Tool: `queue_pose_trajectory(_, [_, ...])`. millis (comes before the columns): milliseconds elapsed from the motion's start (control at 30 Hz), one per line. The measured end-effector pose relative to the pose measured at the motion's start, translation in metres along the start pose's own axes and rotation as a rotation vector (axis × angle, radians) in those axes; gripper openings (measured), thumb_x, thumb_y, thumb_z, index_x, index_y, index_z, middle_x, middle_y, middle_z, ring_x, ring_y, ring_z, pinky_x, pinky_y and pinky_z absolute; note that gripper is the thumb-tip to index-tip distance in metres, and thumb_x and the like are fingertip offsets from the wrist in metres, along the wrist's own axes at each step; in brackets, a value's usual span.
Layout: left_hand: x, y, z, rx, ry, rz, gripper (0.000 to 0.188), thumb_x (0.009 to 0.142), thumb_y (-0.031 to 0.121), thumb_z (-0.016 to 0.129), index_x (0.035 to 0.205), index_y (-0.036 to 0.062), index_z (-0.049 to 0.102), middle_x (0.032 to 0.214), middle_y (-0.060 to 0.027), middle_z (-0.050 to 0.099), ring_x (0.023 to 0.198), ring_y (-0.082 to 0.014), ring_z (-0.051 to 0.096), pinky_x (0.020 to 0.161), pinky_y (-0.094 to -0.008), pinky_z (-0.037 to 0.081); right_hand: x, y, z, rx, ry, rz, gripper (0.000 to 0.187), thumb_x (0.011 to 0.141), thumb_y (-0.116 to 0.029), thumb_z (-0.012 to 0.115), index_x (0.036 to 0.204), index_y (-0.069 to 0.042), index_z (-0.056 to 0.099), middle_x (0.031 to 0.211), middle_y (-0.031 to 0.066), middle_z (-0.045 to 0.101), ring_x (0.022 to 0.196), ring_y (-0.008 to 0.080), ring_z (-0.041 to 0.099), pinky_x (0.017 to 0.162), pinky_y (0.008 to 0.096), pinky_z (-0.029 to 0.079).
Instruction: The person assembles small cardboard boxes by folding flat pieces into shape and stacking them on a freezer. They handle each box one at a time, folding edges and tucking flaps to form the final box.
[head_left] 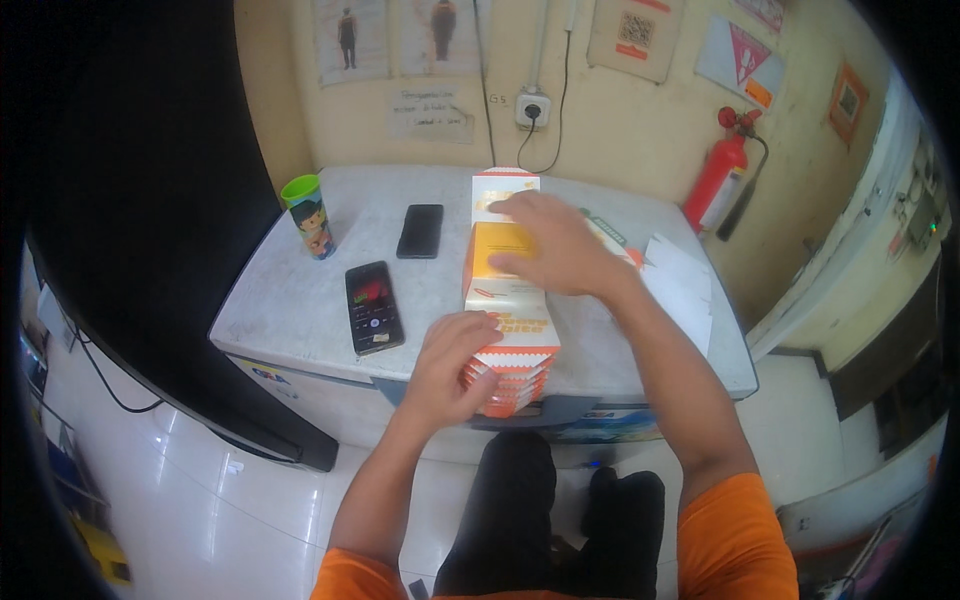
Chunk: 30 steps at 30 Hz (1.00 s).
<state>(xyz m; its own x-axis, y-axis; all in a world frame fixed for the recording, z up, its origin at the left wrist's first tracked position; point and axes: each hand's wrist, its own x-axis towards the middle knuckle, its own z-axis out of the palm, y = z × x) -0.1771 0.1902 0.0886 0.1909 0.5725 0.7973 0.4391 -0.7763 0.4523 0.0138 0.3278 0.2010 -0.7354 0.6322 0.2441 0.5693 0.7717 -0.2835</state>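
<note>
My left hand (450,360) pinches the near left corner of the stack (520,335), smooth zigzag-edged card; my right hand (555,245) spreads over its far half, contact unclear. The stack reaches the chest's (290,300) front edge; bare room separates it from the phone (374,300) leftward.

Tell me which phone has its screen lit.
The front phone, nearer the left hand, with red on its display; the back phone has a dark screen.

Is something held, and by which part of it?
Left hand holds the carton stack by its near left edge; whether the right hand grips is unclear.
</note>
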Motion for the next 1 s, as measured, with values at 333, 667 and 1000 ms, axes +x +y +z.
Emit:
queue_pose_trajectory(333, [-0.009,-0.009,0.005,0.099,-0.012,0.073,0.040,0.076,0.025,0.079,0.105,0.0015,0.065,0.117,-0.0169,0.067,0.112,-0.0390,0.061,0.099,-0.0488,0.045,0.026,0.016,0.043,0.002,-0.199,0.176,0.089,0.079,-0.051,0.073,0.152,-0.015,0.038,0.143,0.0254,0.047,0.134,0.0428,0.044,0.112,0.0481,0.037])
queue_pose_trajectory(667, [0.006,-0.005,-0.002,-0.067,-0.096,-0.146,0.030,0.079,0.018,0.074,0.103,0.0036,0.066,0.113,-0.0129,0.070,0.109,-0.0361,0.062,0.101,-0.0448,0.040,0.020,0.010,0.056,-0.066,-0.156,0.197,0.098,0.073,-0.061,0.072,0.154,-0.019,0.035,0.151,0.0255,0.039,0.143,0.0440,0.033,0.114,0.0671,0.025])
queue_pose_trajectory(1000, [0.012,0.064,-0.008,0.389,-0.016,0.001,0.049,0.076,0.018,0.077,0.122,0.0067,0.066,0.136,-0.0184,0.056,0.125,-0.0393,0.053,0.104,-0.0485,0.039,0.006,0.047,0.072,0.199,0.426,-0.028,0.055,0.093,-0.042,0.063,0.139,-0.013,0.057,0.141,0.0186,0.052,0.134,0.0363,0.045,0.111,0.0499,0.035])
